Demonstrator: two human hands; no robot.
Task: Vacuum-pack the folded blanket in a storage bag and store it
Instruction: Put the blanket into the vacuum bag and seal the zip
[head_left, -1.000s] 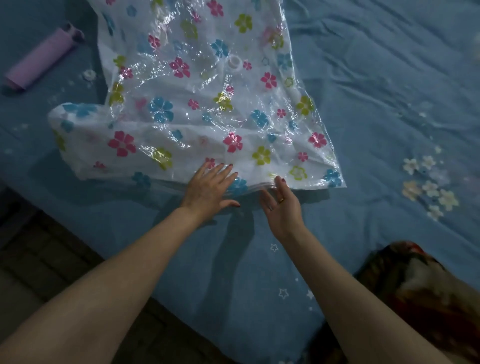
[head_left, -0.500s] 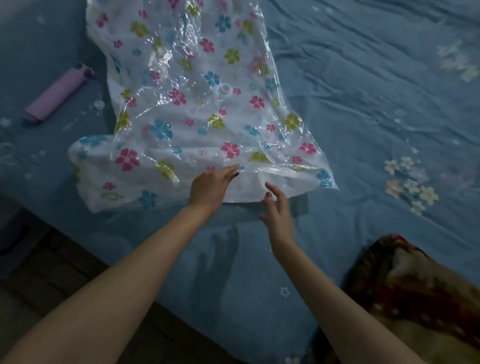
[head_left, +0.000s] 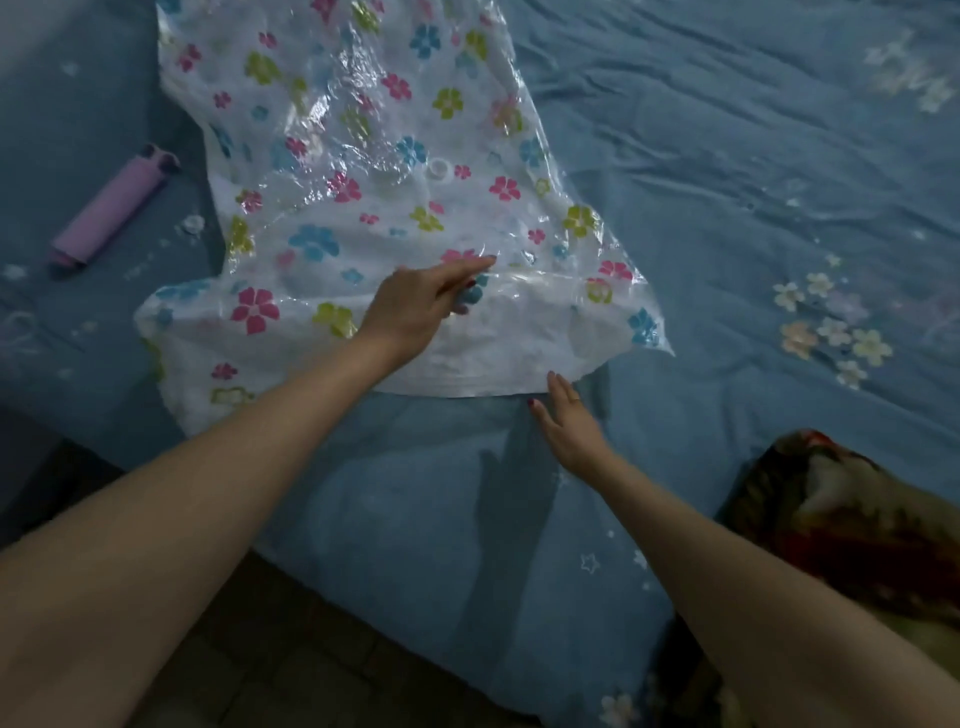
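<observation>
The storage bag (head_left: 363, 218) lies spread on the bed (head_left: 727, 156), its open mouth toward the person. The left hand (head_left: 423, 306) pinches the top layer of plastic near the mouth and holds it raised, while the right hand (head_left: 569, 426) rests flat with straight fingers at the lower lip. The folded blanket (head_left: 852, 525) waits on the bed at about 4 o'clock, well apart from the bag. A purple pump (head_left: 111, 208) lies at 10 o'clock, with a small white cap (head_left: 193, 224) just beside it. The slick film could slip from the pinch and the mouth fall shut, or the layers could cling together. The bed edge runs close under the forearms, so a pulled bag might slide off; the widest open bedding is at 1 to 3 o'clock
</observation>
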